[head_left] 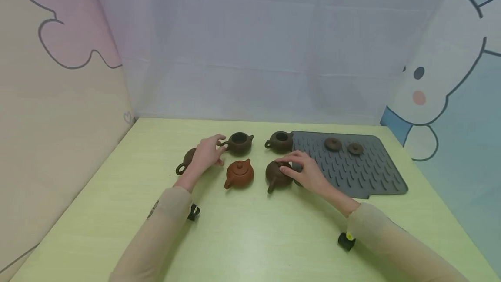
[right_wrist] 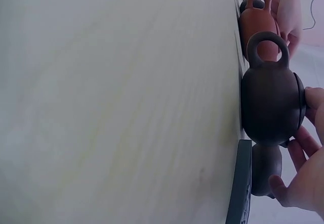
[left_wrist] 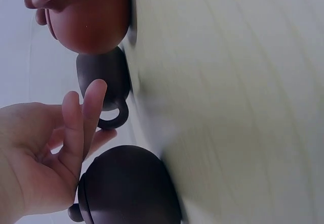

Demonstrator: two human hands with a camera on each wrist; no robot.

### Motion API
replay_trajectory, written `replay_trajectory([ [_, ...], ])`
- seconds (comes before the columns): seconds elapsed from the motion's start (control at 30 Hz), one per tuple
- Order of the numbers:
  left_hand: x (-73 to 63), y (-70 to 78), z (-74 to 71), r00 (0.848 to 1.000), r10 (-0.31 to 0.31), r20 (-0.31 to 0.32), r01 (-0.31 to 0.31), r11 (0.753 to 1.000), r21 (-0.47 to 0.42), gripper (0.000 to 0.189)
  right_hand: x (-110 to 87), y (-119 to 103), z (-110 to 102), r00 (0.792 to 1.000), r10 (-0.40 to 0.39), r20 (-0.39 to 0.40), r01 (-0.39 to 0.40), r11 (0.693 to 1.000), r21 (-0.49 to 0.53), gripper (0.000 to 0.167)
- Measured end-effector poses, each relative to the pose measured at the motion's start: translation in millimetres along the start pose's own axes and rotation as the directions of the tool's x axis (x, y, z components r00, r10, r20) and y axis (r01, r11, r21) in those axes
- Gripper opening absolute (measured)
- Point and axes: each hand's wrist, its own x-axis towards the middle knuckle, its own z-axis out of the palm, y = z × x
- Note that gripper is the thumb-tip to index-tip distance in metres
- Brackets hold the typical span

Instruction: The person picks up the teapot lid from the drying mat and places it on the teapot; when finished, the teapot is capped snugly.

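- The right hand (head_left: 307,171) rests with curled fingers on the lid of a dark teapot (head_left: 277,176), near the left edge of the grey mat (head_left: 364,177).
- The left hand (head_left: 207,153), fingers loosely spread, hovers over the far-left teapot (head_left: 185,161) beside an open teapot (head_left: 239,142).
- An orange teapot (head_left: 239,174) sits between them on the bench (head_left: 250,238).

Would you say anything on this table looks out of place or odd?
Slightly: two lids lie loose on the grey mat, while two dark teapots stand open without lids. Nothing looks spilled or broken.
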Motion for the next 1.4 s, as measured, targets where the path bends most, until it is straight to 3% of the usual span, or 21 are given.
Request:
replay_trajectory([
  [0.23,3.0,5.7,1.8,0.998,-0.063,0.001,0.063,0.996,-0.059,0.033,-0.3,-1,-1,1.000,0.026,0.011,-0.026,1.000,0.004,0.028],
  [0.43,5.3,7.2,4.1,0.998,-0.055,-0.027,0.055,0.998,-0.004,0.026,0.4,-2,-1,0.999,0.031,0.011,-0.031,1.000,0.003,0.028],
  [0.93,6.4,14.5,15.2,0.993,-0.118,0.002,0.118,0.991,-0.057,0.019,0.6,-2,-1,0.999,0.035,0.006,-0.035,0.999,0.019,0.027],
  [1.13,8.3,12.2,17.6,0.995,-0.099,-0.006,0.099,0.992,-0.073,0.014,0.4,-3,-3,1.000,0.020,0.013,-0.020,1.000,0.021,0.026],
  [1.27,8.9,9.5,18.2,0.996,-0.089,-0.010,0.088,0.992,-0.093,0.019,0.8,-3,-3,1.000,0.015,0.017,-0.016,1.000,0.021,0.027],
  [1.4,10.0,8.8,18.2,0.994,-0.102,0.030,0.105,0.984,-0.142,0.041,0.9,-4,-3,0.999,0.027,0.020,-0.028,0.999,0.021,0.027],
])
